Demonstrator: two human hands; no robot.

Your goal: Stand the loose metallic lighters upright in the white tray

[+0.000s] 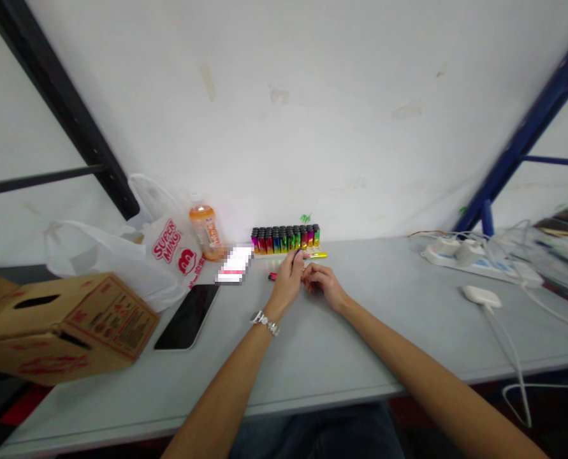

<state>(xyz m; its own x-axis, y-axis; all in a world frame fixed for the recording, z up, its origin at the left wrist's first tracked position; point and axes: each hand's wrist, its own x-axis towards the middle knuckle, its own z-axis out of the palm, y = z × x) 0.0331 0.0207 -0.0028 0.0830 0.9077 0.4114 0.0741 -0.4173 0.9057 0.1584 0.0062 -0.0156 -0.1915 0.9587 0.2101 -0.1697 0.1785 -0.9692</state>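
My left hand (pixel 289 277), with a silver watch at the wrist, is in the middle of the table with its fingers closed. My right hand (pixel 326 284) is curled close beside it, fingertips near the left hand's. Whatever lies between the fingers is too small and covered to make out. Just beyond stand several rows of multicoloured lighters (pixel 286 241) with black tops, upright in a pale tray against the wall. A slim yellow-and-pink thing (pixel 318 255) shows past the fingers; I cannot tell whether it is held. Left of my left hand, a small red-and-black thing (pixel 272 276) lies partly hidden.
On the left are a blurred white item (pixel 236 263), an orange drink bottle (pixel 207 231), a white plastic bag (pixel 164 255), a black phone (pixel 188 317) and a cardboard box (pixel 106 325). A power strip (pixel 484 264) and white charger (pixel 481 296) with cables lie right.
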